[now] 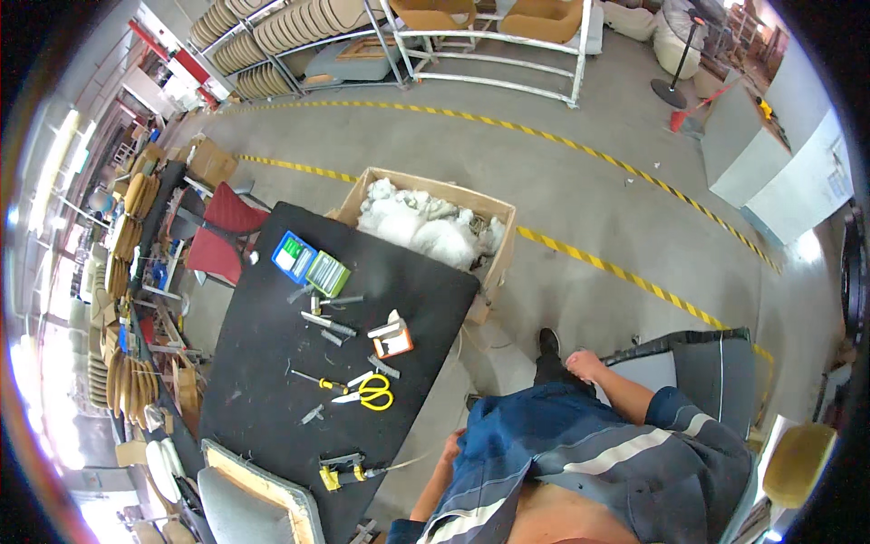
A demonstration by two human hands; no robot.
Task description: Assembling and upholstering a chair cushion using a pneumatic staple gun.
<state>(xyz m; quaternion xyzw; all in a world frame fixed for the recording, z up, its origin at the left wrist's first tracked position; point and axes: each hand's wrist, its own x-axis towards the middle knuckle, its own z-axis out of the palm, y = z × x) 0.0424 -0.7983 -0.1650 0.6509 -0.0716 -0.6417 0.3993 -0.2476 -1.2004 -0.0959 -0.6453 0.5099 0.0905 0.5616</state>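
Note:
My right hand (pixel 584 365) hangs in front of my right side, above my leg. Its fingers are curled in, and nothing shows in it. My left hand (pixel 455 444) is low beside the shirt hem, near the table edge; cloth hides most of its fingers. Nearest to it on the black table (pixel 245 363) lies a yellow and black tool with a hose (pixel 343 471). Farther up are yellow-handled scissors (pixel 373 393), a yellow-handled screwdriver (pixel 326 384), a small orange and white box (pixel 391 339), a hammer (pixel 337 300) and an open blue and green case (pixel 310 263).
A cardboard box of white stuffing (pixel 500 258) stands at the table's far end. A grey padded seat part (pixel 249 508) leans at the near left. Beyond are a red chair (pixel 231 222) and a white rack (pixel 494 54). To my right is a dark padded piece (pixel 716 372).

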